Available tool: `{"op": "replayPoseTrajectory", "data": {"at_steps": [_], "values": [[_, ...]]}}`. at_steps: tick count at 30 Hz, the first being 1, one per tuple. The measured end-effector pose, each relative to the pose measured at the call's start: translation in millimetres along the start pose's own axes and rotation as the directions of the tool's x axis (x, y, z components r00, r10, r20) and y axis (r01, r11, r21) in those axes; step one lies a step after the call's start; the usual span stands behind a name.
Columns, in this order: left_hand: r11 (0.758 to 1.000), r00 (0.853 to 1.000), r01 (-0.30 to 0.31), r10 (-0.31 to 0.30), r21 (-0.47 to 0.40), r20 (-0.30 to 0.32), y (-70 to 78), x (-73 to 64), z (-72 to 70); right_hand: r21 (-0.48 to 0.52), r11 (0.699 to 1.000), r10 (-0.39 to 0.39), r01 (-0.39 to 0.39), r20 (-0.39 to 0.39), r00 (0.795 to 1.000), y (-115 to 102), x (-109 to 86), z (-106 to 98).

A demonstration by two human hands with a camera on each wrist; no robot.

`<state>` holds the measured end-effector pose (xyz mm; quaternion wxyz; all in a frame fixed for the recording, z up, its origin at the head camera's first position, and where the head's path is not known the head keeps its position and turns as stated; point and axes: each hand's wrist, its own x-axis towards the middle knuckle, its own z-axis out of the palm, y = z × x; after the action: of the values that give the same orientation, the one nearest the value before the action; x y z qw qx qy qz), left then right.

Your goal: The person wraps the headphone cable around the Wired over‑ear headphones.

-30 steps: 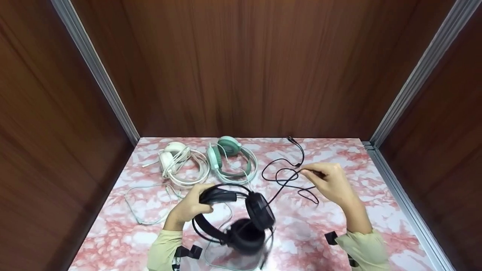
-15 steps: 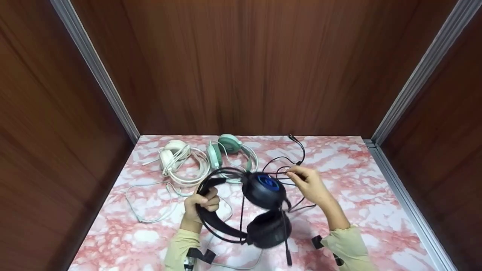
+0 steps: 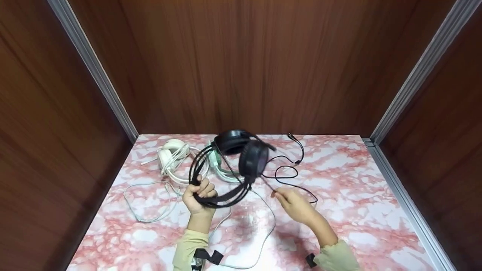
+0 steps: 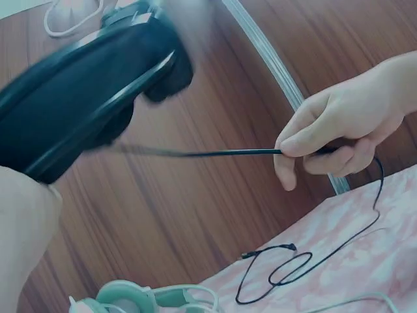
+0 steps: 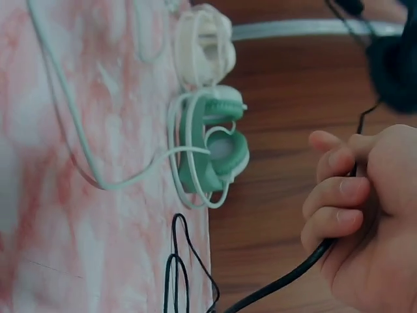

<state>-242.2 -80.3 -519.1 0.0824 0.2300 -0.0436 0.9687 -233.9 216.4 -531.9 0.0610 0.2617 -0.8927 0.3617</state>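
My left hand (image 3: 199, 195) grips the headband of a black over-ear headset (image 3: 254, 160), which is held above the table with its ear cups toward the back. In the left wrist view the headset's band (image 4: 71, 98) is blurred and fills the upper left. A thin black cable (image 4: 215, 153) runs taut from the headset to my right hand (image 3: 297, 207), which pinches it between thumb and fingers. Seen from the right wrist, the cable (image 5: 287, 277) passes through the curled fingers (image 5: 335, 222) and out below them. Its far part lies looped on the table, ending in plugs (image 3: 290, 136) near the back edge.
A white headset (image 3: 165, 160) with its cord wound round it lies at the back left. Beside it is a green headset (image 5: 208, 147), partly hidden behind the black one in the head view. Pale cords (image 3: 273, 222) trail over the pink marbled table (image 3: 361, 188). Wooden panels (image 3: 241, 67) enclose it.
The black headset has swung up and away toward the back, ear cups turning over, with the left hand still holding its band. My right hand has moved left and nearer, keeping the cable pinched.
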Motion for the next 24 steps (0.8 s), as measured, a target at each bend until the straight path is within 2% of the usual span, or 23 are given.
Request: {"op": "replayPoseTrajectory", "data": {"at_steps": [2,3,5,7,9,12,14,16,17,19,24], "values": [[0.997,0.992,-0.074,0.077,0.031,-0.101,0.6,-1.8,-4.0,-0.081,0.997,-0.016,0.018,0.029,0.999,-7,-5.3,1],[0.992,0.980,-0.114,0.120,0.048,-0.159,1.1,-3.0,-6.1,-0.109,0.994,-0.024,0.028,0.043,0.999,-11,-8.1,1],[0.979,0.942,-0.183,0.202,0.094,-0.269,2.1,-5.6,-10.3,-0.140,0.989,-0.028,0.039,0.077,0.997,-19,-13.6,-1],[0.950,0.887,-0.248,0.301,0.188,-0.351,3.6,-7.7,-14.0,-0.148,0.987,-0.040,0.056,0.104,0.994,-24,-18.5,-5],[0.894,0.814,-0.306,0.424,0.327,-0.397,5.9,-9.2,-17.0,-0.147,0.987,-0.046,0.064,0.122,0.991,-28,-23.2,-12],[0.760,0.698,-0.341,0.599,0.553,-0.393,11.4,-10.9,-21.1,-0.170,0.985,-0.021,0.041,0.118,0.993,-30,-30.8,-25],[0.675,0.630,-0.348,0.683,0.651,-0.371,16.4,-12.1,-23.0,-0.180,0.984,0.014,0.005,0.106,0.994,-29,-36.1,-34],[0.622,0.588,-0.360,0.730,0.695,-0.349,21.6,-13.8,-24.5,-0.182,0.983,0.042,-0.025,0.094,0.995,-26,-40.7,-41],[0.607,0.575,-0.366,0.744,0.705,-0.342,23.9,-14.7,-24.7,-0.179,0.983,0.057,-0.040,0.095,0.994,-25,-42.6,-44],[0.584,0.567,-0.370,0.758,0.722,-0.323,27.3,-16.6,-25.0,-0.164,0.984,0.079,-0.063,0.093,0.993,-23,-45.6,-48],[0.545,0.573,-0.377,0.773,0.749,-0.273,28.8,-18.6,-23.2,-0.131,0.987,0.102,-0.090,0.090,0.991,-22,-48.5,-48]]}}
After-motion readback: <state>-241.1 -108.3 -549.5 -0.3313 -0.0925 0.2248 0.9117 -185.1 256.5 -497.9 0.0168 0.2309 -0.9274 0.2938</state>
